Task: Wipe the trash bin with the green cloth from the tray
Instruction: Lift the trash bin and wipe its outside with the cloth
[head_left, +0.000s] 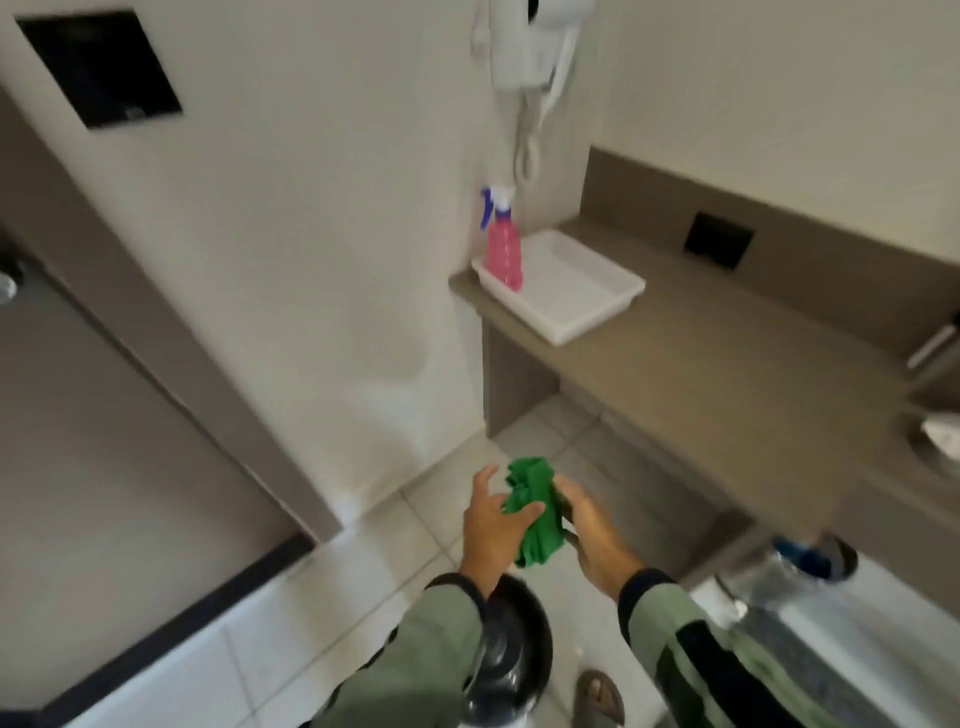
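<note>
The green cloth (535, 512) is bunched up between both hands, held in the air above the floor. My left hand (491, 525) grips its left side with the fingers spread over it. My right hand (595, 535) holds its right side from underneath. Directly below my left forearm stands the trash bin (511, 649), round with a shiny black lid, partly hidden by my sleeve. The white tray (587, 296) sits on the left end of the brown counter, up and to the right of my hands.
A pink spray bottle (503, 249) stands in the tray's near-left corner. The brown counter (727, 374) runs to the right toward a sink. A wall-mounted hair dryer (530, 47) hangs above. A metal dispenser (779, 587) sits at lower right. My sandalled foot (600, 696) is on the tiled floor.
</note>
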